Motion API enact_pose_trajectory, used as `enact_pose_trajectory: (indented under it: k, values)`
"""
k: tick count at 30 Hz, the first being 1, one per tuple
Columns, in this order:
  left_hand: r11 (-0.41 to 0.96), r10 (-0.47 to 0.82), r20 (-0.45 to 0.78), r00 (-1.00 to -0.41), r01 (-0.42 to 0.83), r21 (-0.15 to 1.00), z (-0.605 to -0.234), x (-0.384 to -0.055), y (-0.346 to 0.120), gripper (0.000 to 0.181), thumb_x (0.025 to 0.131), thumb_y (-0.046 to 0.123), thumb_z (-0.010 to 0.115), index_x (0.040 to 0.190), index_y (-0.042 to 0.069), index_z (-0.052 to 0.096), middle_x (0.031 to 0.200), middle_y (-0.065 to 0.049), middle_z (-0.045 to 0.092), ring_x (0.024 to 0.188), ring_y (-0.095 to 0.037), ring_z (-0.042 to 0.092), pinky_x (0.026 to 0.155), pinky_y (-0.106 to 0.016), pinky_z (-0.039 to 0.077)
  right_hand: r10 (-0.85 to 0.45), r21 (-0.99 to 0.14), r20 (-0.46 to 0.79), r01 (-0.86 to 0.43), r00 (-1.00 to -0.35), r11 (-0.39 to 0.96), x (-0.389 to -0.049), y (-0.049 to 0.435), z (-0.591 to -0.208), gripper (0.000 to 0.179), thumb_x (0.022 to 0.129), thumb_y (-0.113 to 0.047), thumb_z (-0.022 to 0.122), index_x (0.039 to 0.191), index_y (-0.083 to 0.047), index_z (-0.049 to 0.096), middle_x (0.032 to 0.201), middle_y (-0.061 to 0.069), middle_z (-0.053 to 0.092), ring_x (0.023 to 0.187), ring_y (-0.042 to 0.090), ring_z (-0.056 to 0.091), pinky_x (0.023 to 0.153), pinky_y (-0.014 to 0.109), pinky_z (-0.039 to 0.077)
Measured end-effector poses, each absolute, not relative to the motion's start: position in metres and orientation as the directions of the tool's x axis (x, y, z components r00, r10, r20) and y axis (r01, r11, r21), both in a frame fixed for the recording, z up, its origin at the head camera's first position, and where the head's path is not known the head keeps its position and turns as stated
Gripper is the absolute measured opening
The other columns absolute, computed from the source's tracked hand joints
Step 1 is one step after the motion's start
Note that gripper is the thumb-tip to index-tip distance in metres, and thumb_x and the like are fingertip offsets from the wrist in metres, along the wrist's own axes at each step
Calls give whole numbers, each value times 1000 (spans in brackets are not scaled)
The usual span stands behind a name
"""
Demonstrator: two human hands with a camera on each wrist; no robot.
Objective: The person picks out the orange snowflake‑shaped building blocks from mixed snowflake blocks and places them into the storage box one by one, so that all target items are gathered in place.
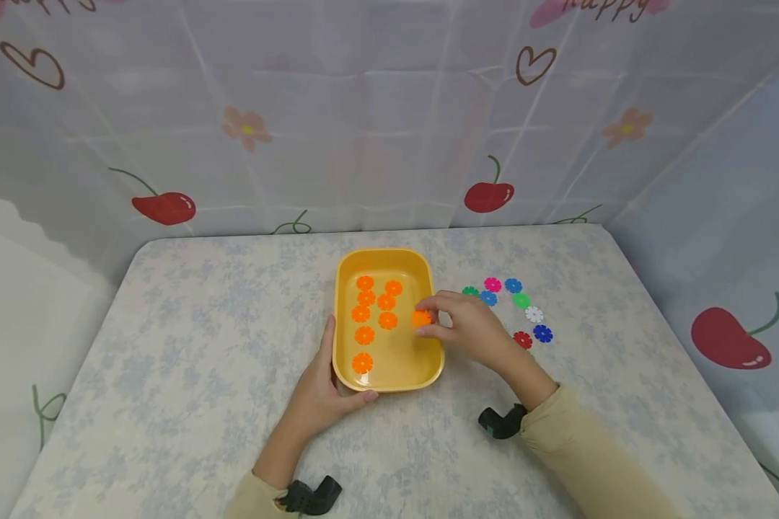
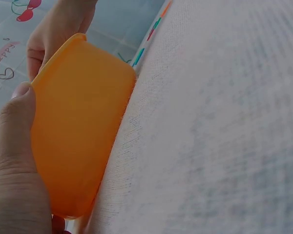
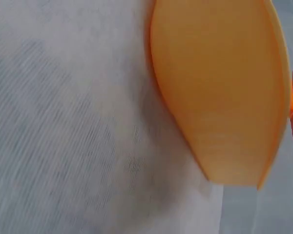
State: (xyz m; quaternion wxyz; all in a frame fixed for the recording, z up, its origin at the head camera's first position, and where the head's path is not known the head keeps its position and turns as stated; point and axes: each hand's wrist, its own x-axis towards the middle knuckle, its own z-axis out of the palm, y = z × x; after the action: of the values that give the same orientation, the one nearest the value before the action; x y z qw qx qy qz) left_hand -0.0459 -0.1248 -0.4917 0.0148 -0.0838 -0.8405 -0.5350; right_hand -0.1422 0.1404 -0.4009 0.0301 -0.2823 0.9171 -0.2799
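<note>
A yellow plastic tray (image 1: 410,366) with rounded corners rests on the table, several orange notched discs (image 1: 364,335) lying flat inside it in two uneven columns. My left hand (image 1: 316,398) grips its near left corner, the thumb along the front wall and the fingers up the left side. Over the tray's right rim, my right hand (image 1: 472,328) pinches another orange disc (image 1: 421,318) between thumb and fingertips. The left wrist view shows the left thumb (image 2: 20,109) at the rim. From the right wrist, the tray's outer wall (image 3: 219,83) hides most of that disc.
Right of the tray, loose notched discs lie scattered, among them a pink one (image 1: 493,285), a white one (image 1: 534,314), a dark blue one (image 1: 542,333) and a red one (image 1: 522,339). A printed curtain (image 1: 363,144) hangs behind the table (image 1: 188,346).
</note>
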Motion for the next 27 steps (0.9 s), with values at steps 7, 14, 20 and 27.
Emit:
enact_pose_trajectory:
  k: [7, 14, 20, 27]
  values:
    - [422, 132, 107, -985, 154, 893, -491, -45, -125, 131, 71, 47, 88, 160, 32, -8, 167, 3, 16, 146, -17, 36, 114, -49, 35, -688, -249, 83, -683, -721, 687, -136, 101, -402, 37, 83, -41, 78, 109, -15, 74, 91, -6, 69, 80, 13, 63, 77, 28, 54]
    - [440, 130, 116, -985, 162, 883, -491, -46, -125, 131, 71, 47, 87, 161, 28, -7, 166, 1, 16, 145, -18, 37, 114, -49, 36, -727, -113, 9, -723, -686, 681, -139, 81, -411, 31, 82, -42, 79, 94, -13, 74, 78, -5, 64, 69, 13, 56, 69, 27, 49]
    - [440, 133, 112, -985, 159, 884, -490, -46, -125, 132, 72, 47, 88, 161, 26, -7, 166, 2, 16, 145, -18, 38, 113, -49, 38, -685, -124, -46, -676, -727, 726, -144, 77, -418, 31, 79, -46, 81, 76, -18, 67, 61, -8, 47, 58, 12, 44, 58, 25, 37]
    - [432, 123, 99, -987, 143, 890, -490, -45, -125, 131, 71, 48, 88, 160, 32, -7, 167, 2, 16, 146, -17, 36, 115, -49, 35, -674, -124, -79, -664, -734, 737, -147, 74, -418, 33, 78, -44, 82, 72, -20, 62, 62, -7, 49, 58, 11, 45, 57, 25, 37]
